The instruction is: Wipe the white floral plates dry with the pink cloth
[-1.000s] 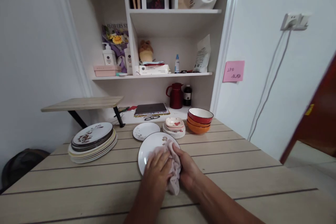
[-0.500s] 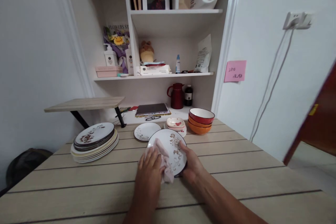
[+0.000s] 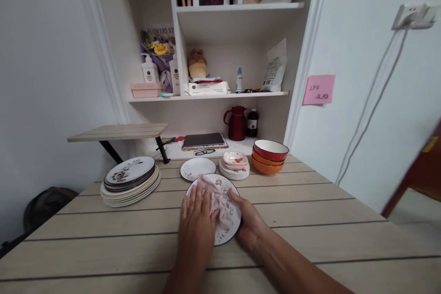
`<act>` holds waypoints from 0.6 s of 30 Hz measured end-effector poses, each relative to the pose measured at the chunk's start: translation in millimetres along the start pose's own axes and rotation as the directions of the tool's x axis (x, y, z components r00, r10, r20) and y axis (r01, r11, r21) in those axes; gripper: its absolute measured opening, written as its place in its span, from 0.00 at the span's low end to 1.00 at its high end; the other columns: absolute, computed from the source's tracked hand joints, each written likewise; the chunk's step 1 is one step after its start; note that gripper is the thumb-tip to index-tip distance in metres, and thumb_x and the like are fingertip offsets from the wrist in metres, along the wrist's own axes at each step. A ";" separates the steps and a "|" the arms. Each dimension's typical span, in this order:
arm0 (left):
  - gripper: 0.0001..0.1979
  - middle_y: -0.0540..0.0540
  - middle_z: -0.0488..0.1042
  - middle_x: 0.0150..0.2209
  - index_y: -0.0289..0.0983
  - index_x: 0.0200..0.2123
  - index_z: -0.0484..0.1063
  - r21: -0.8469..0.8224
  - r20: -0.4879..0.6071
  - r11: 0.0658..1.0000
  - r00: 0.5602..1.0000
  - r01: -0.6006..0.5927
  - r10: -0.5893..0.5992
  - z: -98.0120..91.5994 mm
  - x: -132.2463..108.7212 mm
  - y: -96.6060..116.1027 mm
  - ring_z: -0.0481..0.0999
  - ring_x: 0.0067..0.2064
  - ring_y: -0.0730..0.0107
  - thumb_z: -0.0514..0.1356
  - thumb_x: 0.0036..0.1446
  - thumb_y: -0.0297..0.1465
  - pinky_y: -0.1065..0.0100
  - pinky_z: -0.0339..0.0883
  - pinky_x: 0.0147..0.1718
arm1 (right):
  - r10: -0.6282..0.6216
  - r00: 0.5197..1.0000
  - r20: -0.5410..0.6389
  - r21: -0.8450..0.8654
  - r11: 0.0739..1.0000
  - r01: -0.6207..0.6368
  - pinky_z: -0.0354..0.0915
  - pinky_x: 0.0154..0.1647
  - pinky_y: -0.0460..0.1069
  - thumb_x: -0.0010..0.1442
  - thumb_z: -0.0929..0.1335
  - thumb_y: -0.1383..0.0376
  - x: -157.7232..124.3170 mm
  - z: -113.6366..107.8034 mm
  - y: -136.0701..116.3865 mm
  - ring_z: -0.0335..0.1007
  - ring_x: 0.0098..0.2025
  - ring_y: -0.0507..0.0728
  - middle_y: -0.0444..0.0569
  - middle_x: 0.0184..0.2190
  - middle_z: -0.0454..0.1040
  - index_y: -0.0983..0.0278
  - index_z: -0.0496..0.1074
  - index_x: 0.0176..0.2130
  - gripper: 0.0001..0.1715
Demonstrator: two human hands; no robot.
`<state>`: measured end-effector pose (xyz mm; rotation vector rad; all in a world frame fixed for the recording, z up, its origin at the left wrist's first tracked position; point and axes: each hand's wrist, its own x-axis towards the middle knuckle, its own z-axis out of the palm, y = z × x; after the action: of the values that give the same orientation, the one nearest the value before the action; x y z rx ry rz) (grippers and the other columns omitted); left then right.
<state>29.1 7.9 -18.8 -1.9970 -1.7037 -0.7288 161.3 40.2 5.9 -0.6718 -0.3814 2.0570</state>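
A round white plate with a dark rim and a floral pattern is held tilted toward me above the front of the table. My right hand grips it at its right edge, the thumb on the face and the fingers hidden behind. Pressed against the plate's face is a crumpled pale pink cloth. Over that cloth lies my left hand, fingers long and fairly close together, keeping it against the left part of the plate.
Behind the held plate lies another floral plate. Small dishes stand stacked to its right, beside red and orange bowls. A tall plate stack sits at left under a small raised shelf. Glasses lie farther back.
The plate has come slightly lower and closer. My left hand has flattened, and the cloth now spreads farther across the middle of the plate. My view has shifted a little left.
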 end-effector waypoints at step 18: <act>0.26 0.44 0.52 0.67 0.39 0.63 0.58 0.021 0.132 1.000 0.991 0.003 -0.005 -9.5 2.4 6.3 0.53 0.66 0.52 0.51 0.62 0.30 0.43 0.51 0.60 | 0.029 0.999 -0.028 -0.093 0.995 -0.031 0.70 0.44 0.51 0.62 0.65 0.60 -3.1 2.6 7.1 0.78 0.35 0.57 0.56 0.37 0.81 0.73 0.71 0.49 0.21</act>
<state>34.4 2.8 -9.7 -2.0696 -1.7823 -0.5891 156.3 33.7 5.4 -0.7649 -0.4570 2.0665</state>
